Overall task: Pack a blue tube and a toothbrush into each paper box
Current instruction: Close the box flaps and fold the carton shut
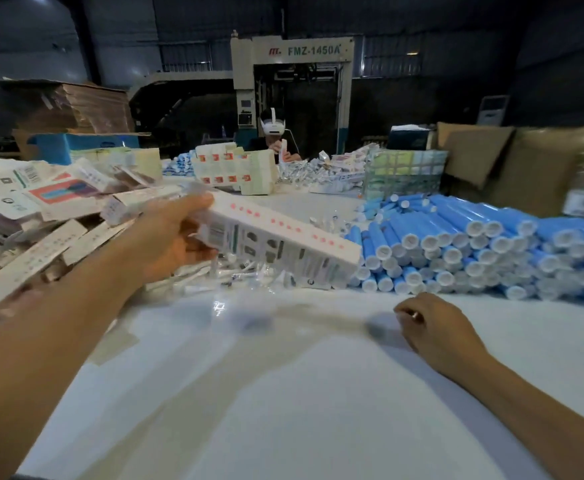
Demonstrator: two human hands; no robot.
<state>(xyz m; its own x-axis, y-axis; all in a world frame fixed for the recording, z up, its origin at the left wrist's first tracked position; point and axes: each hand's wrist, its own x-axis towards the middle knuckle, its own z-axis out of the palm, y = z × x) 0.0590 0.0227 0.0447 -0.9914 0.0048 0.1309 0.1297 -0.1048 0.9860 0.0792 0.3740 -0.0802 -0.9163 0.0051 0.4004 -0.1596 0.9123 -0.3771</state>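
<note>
Currently the left hand holds a white paper box at centre frame, its grip curled round the box's near end, so the far end projects toward the stacked blue tubes at right, probably to keep it within loading reach. The right hand rests on the white worktop at lower right, fingers curled loosely and apparently empty. Wrapped toothbrushes lie just below the box. Flat boxes are heaped at left frame.
</note>
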